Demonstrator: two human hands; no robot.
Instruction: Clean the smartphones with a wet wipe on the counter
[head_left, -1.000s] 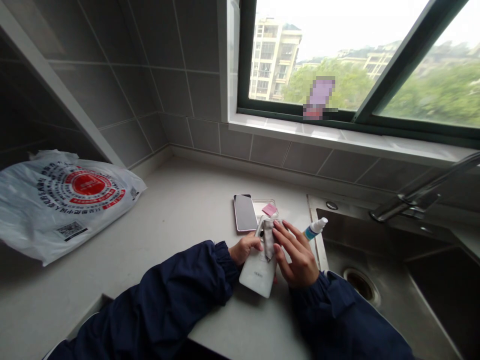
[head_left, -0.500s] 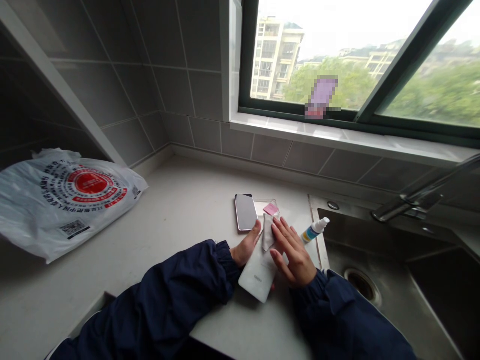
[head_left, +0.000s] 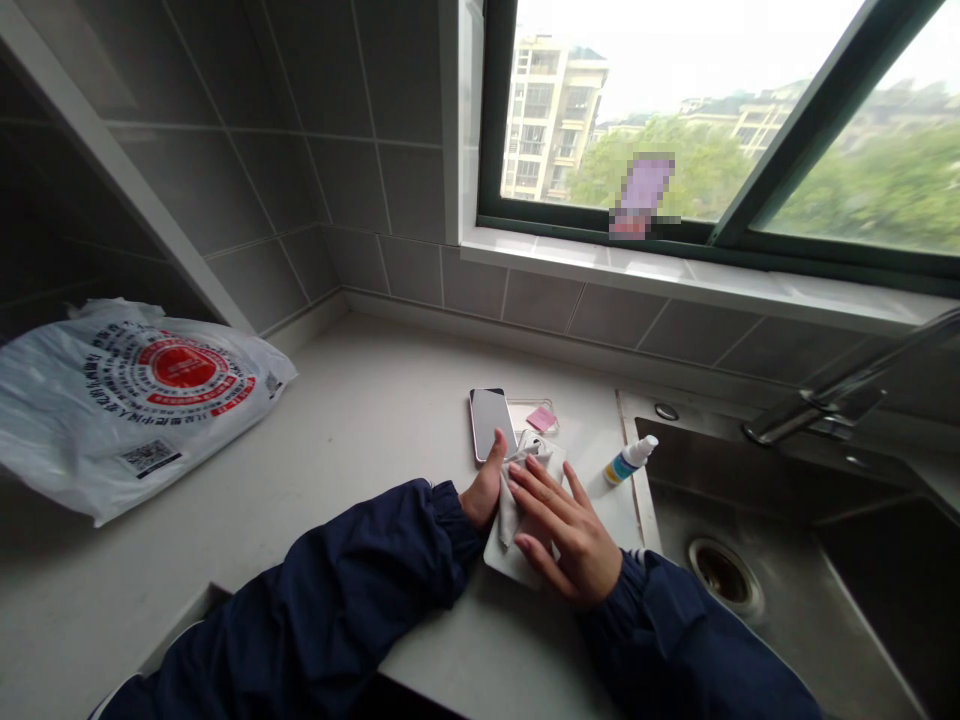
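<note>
My left hand grips the left edge of a white phone, thumb up along its side and the other fingers hidden. The phone lies back upward, with a camera at its far end. On that back is a creased grey cloth. My right hand lies over the cloth with fingers stretched out, pressing it against the phone. Just beyond, a second phone with a grey screen rests on the counter. Next to it are a clear phone case and a small pink packet.
A spray bottle with a white cap stands right of my hands, near the steel sink and its faucet. A white plastic bag with red and black print lies left on the pale counter. The window is behind.
My right hand and the cloth have slid down and left over the phone's back, uncovering its camera end. The cloth now spreads wider, and the pink packet is fully exposed.
</note>
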